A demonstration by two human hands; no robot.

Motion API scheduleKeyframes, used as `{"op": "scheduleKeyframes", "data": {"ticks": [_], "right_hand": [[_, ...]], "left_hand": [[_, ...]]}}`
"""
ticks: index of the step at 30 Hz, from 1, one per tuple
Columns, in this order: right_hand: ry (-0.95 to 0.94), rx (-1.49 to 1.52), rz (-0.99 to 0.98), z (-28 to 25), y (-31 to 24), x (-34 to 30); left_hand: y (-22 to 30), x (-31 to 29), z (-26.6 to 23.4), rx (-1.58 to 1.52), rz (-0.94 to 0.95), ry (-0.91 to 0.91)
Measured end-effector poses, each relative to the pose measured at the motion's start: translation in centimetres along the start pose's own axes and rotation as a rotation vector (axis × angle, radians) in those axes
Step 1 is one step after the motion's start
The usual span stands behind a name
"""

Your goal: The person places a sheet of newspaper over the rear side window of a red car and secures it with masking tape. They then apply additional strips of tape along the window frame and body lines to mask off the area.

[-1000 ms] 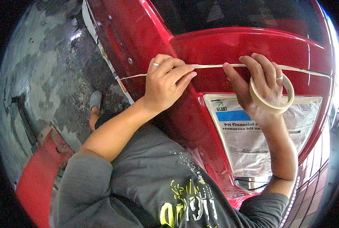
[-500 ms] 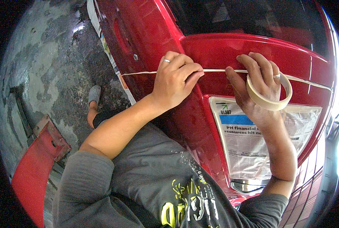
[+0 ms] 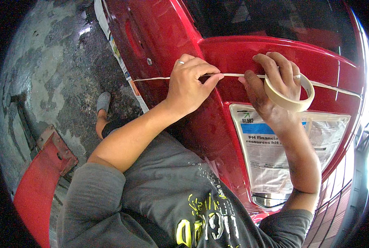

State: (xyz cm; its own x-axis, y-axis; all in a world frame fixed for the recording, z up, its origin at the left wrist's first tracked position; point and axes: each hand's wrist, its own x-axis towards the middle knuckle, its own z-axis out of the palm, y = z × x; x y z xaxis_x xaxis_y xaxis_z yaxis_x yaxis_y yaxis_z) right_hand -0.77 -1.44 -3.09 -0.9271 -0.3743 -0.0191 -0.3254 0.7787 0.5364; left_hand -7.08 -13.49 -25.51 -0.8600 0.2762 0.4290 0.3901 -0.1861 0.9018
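1. Head view: the left hand (image 3: 190, 82) pinches a thin strip (image 3: 234, 75) lying across the red car (image 3: 234, 53).
2. Right hand (image 3: 284, 87) has its fingers spread with a tape roll (image 3: 290, 106) looped around it; I can't tell whether its thumb grips the strip.
3. Strip already reaches the paper edging (image 3: 118, 58) leftward and runs rightward past both hands; the part between them may need smoothing.
4. Newspaper (image 3: 267, 165) already sits below; what else remains, I can't tell.
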Motion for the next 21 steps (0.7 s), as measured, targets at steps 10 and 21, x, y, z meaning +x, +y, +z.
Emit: {"op": "scheduleKeyframes", "data": {"ticks": [10,21], "right_hand": [[-0.054,-0.025,0.012,0.8,-0.5,0.5],[-0.047,-0.059,-0.023,0.3,-1.1,0.3]], "left_hand": [[0.0,0.7,-0.9,0.039,0.135,-0.107],[-0.7,-0.1,-1.1,0.09,0.269,-0.038]]}}
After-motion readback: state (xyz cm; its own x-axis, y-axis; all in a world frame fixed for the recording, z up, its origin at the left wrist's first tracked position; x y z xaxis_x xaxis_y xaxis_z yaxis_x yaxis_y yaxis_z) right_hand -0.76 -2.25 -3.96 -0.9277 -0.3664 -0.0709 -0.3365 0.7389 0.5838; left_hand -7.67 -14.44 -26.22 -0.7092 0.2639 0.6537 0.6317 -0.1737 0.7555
